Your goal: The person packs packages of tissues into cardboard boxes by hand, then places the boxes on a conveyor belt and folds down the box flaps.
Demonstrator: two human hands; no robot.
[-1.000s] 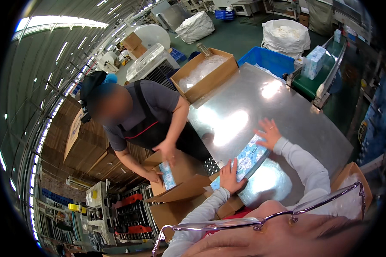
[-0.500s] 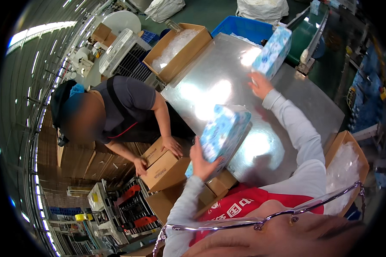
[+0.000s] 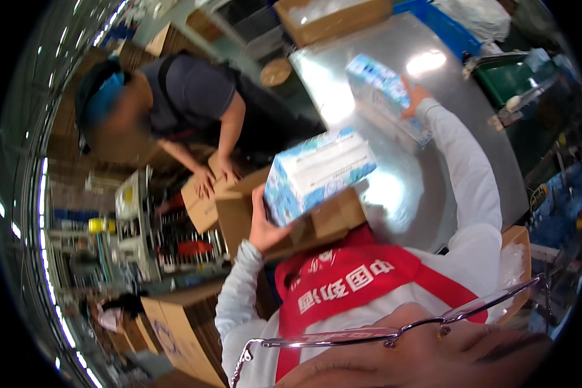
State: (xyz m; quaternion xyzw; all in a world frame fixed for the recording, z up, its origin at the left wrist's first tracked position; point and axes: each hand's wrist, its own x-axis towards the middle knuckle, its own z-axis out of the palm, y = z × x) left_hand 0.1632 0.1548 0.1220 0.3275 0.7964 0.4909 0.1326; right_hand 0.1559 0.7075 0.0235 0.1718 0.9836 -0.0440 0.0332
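My left hand (image 3: 265, 223) grips one end of a blue-and-white floral box-shaped pack (image 3: 320, 171), its thumb and fingers spread along the side. That pack is tilted above an open cardboard carton (image 3: 339, 216) in front of my body. Further right, my right hand (image 3: 417, 100) holds the edge of a second similar pack (image 3: 388, 97) over the shiny metal table (image 3: 462, 123). I cannot tell whether this second pack touches the tabletop. The undersides of both packs are hidden.
A co-worker's hands (image 3: 213, 178) press on the flaps of a carton (image 3: 204, 210) at the left. At the table's far end are a carton of clear plastic (image 3: 333, 19) and a blue crate (image 3: 443, 26). Another carton (image 3: 516, 249) stands to my right.
The left pack has turned and come over the open carton. The right pack, upright near the far edge before, is now tilted lower and closer to the left pack. My view has turned too.
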